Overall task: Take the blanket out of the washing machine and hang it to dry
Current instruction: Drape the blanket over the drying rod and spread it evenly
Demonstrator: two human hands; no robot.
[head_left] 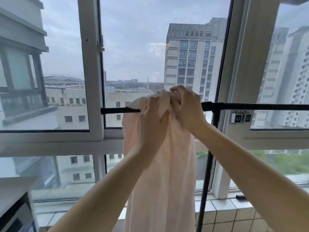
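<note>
A pale pink blanket [167, 173] hangs bunched over a black horizontal rail [250, 106] of a drying rack in front of the window. It drops in long folds to the bottom of the view. My left hand [152, 124] grips the cloth just below the rail, fingers curled into the folds. My right hand [185, 106] pinches the bunched top of the blanket where it crosses the rail. The two hands touch each other at the top.
The rack's black upright pole [209, 164] stands just right of the blanket. White window frames [93, 81] and glass lie close behind the rail. A tiled sill [225, 210] runs below. A dark appliance corner [16, 215] sits at the lower left.
</note>
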